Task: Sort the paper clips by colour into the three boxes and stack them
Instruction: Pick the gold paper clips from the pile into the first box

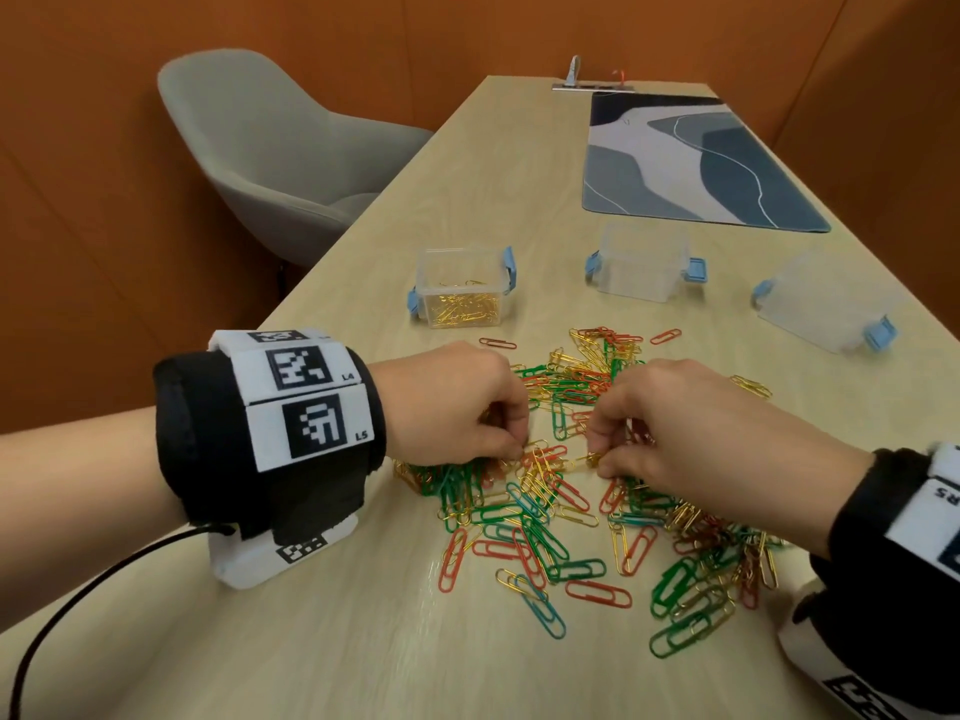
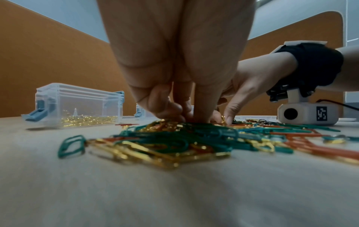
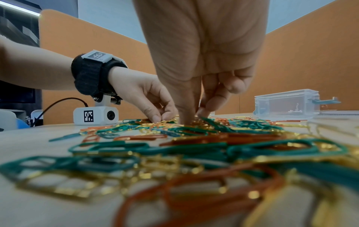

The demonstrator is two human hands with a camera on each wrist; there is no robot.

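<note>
A loose pile of red, green, gold and a few blue paper clips (image 1: pixel 561 491) covers the wooden table (image 1: pixel 363 641) in front of me. My left hand (image 1: pixel 517 449) has its fingers curled down into the pile and pinches gold clips there, as the left wrist view (image 2: pixel 180 115) confirms. Just to its right, my right hand (image 1: pixel 597 457) pinches a gold clip (image 2: pixel 223 119) at the pile's surface. Behind the pile stand three clear boxes with blue latches. The left box (image 1: pixel 462 288) holds gold clips. The middle box (image 1: pixel 644 265) and right box (image 1: pixel 826 304) look empty.
A patterned desk mat (image 1: pixel 691 163) lies at the far right of the table. A grey chair (image 1: pixel 270 148) stands beyond the table's left edge. Orange partition walls enclose the desk. A few stray clips (image 1: pixel 750 386) lie between the pile and the boxes.
</note>
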